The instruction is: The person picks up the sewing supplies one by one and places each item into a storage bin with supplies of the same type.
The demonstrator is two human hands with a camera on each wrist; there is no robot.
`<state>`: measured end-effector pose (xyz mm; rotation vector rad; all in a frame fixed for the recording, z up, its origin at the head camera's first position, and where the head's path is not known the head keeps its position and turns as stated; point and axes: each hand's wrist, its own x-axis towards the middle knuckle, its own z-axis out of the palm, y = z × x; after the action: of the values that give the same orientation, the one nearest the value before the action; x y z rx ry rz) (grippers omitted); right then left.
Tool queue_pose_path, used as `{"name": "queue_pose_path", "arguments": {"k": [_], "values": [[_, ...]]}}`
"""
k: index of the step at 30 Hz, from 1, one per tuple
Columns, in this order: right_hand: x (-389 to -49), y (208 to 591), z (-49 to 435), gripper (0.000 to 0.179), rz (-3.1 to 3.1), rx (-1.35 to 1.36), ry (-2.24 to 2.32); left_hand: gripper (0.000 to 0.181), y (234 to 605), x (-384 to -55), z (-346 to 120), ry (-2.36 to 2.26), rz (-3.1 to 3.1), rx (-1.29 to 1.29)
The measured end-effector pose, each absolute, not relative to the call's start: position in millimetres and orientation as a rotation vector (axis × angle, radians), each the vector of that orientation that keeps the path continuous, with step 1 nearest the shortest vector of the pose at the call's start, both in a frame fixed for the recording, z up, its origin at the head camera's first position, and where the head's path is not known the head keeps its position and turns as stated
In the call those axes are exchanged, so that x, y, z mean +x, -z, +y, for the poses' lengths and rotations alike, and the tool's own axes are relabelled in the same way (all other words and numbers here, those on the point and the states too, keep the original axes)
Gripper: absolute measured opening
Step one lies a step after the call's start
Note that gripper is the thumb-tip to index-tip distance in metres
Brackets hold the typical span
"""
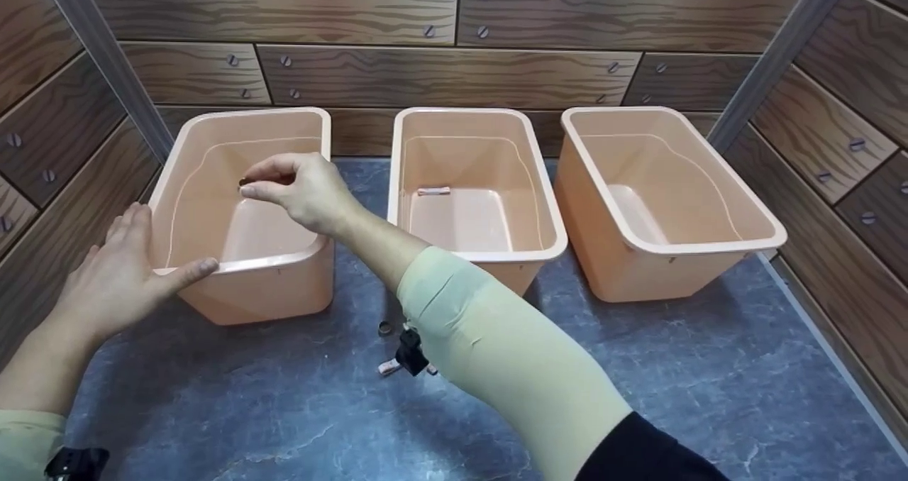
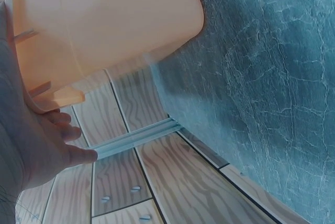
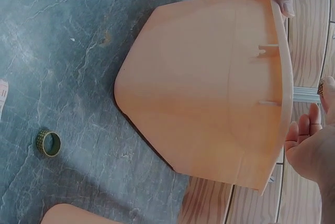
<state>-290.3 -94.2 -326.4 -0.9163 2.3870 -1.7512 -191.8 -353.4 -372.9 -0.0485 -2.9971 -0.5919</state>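
Note:
Over the left bin (image 1: 308, 257), my right hand (image 1: 312, 190) pinches a small dark gold patterned ring (image 3: 321, 87) between thumb and fingertips. My left hand (image 1: 117, 268) rests at the near left corner of that same bin, its thumb lying along the front rim and its fingers stretched out by the outer side. In the left wrist view, those fingers (image 2: 68, 132) show beside the peach plastic wall. Another ring (image 3: 48, 143), with a dotted gold-green band, lies on the blue marbled surface right of the left bin.
The middle bin (image 1: 553, 243) contains a small pale printed stick (image 1: 433, 191). A similar piece (image 1: 389, 367) lies on the surface, partly behind the right wrist camera (image 1: 410, 353). Farther right is a third bin (image 1: 766, 236). Wood-patterned walls (image 1: 447, 76) enclose the area.

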Motion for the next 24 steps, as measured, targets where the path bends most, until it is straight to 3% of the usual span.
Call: {"name": "queue_pose_path", "arguments": {"k": [24], "values": [[-298,339,-98,0.018,2.453,-0.848,1.713,0.127,376,-193,-356,0.606,-2.988,-0.043]]}}
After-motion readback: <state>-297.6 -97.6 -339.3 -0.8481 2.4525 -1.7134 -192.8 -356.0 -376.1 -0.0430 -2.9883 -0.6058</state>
